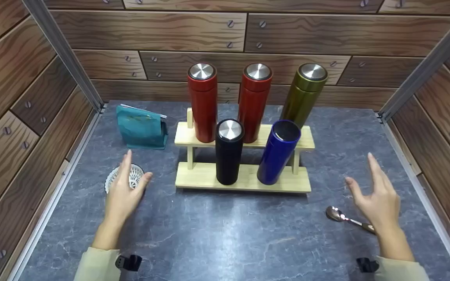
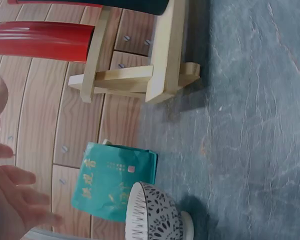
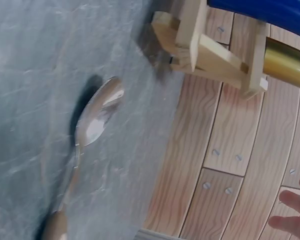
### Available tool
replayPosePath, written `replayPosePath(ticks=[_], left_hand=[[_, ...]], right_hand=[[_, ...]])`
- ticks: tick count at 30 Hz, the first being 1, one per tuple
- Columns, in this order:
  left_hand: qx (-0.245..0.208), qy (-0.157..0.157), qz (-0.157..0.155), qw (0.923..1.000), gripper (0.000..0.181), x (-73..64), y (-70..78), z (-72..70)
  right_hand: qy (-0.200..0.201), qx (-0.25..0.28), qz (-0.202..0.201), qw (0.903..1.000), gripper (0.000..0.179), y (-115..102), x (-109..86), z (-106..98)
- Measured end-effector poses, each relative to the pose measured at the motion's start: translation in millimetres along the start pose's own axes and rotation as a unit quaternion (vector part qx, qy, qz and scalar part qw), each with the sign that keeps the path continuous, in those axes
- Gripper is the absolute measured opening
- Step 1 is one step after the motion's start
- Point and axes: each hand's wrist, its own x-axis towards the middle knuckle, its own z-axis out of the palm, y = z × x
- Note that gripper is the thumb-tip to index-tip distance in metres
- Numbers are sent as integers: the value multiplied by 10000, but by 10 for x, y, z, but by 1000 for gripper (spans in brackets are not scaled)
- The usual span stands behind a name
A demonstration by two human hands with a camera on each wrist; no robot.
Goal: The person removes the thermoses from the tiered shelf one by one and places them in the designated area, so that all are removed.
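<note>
My left hand (image 1: 123,197) is held with straight fingers over a patterned bowl (image 1: 136,176), partly hiding it in the head view. It holds nothing. In the left wrist view the bowl (image 2: 162,215) shows dark floral marks on white. Behind it stands a teal pouch (image 1: 141,128). On the right, my right hand (image 1: 379,201) is also empty, fingers extended and thumb spread. A metal spoon (image 1: 344,217) with a brownish handle lies just left of it, the handle end close to the wrist in the head view.
Between the hands stands a two-tier wooden rack (image 1: 244,187). Its upper tier carries two red flasks (image 1: 203,105) (image 1: 254,105) and an olive-green flask (image 1: 303,95). A black flask (image 1: 229,160) and a tilted blue flask (image 1: 277,156) stand on the lower tier. Wood-patterned walls (image 1: 150,31) enclose the table.
</note>
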Motion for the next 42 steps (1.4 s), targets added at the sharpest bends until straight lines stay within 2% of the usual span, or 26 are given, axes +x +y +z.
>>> replayPosePath(ticks=[4, 9, 14, 19, 22, 25, 28, 30, 32, 34, 35, 38, 42], left_hand=[[-969, 103, -318, 9947, 72, -3, -20, 7], [-1925, -106, -736, 9785, 63, 1, -75, 53], [-2471, -174, -1015, 9635, 56, -4, -116, 140], [-2893, -170, -1213, 9494, 50, -28, -121, 227], [-2987, -280, -1466, 9426, 49, -44, -128, 279], [-3138, -496, -1827, 9304, 48, -59, -146, 333], [-3313, -672, -2087, 9177, 47, -69, -168, 395], [-3431, -701, -2172, 9112, 46, -74, -188, 442], [-3542, -685, -2218, 9059, 44, -80, -208, 490], [-3626, -655, -2246, 9021, 44, -88, -230, 536], [-3643, -656, -2266, 9009, 45, -93, -241, 559], [-3698, -688, -2340, 8965, 47, -108, -264, 618], [-3835, -752, -2511, 8856, 48, -119, -283, 694]], right_hand=[[357, 593, -8, 9976, 62, -71, 99, 20], [341, 1510, 103, 9879, 55, -135, 222, 22], [336, 2197, 285, 9746, 49, -325, 360, -16], [297, 2577, 351, 9651, 44, -568, 529, -68], [205, 2757, 439, 9600, 44, -583, 601, -38], [127, 2971, 494, 9535, 46, -499, 653, 45], [11, 3453, 590, 9366, 51, -420, 700, 140], [-96, 3817, 621, 9222, 54, -408, 738, 187], [-201, 4171, 674, 9061, 56, -423, 781, 224], [-302, 4355, 675, 8971, 56, -449, 831, 250], [-328, 4512, 705, 8891, 56, -464, 856, 262], [-366, 4703, 787, 8783, 56, -503, 929, 288], [-351, 4733, 830, 8763, 57, -545, 1016, 323]])
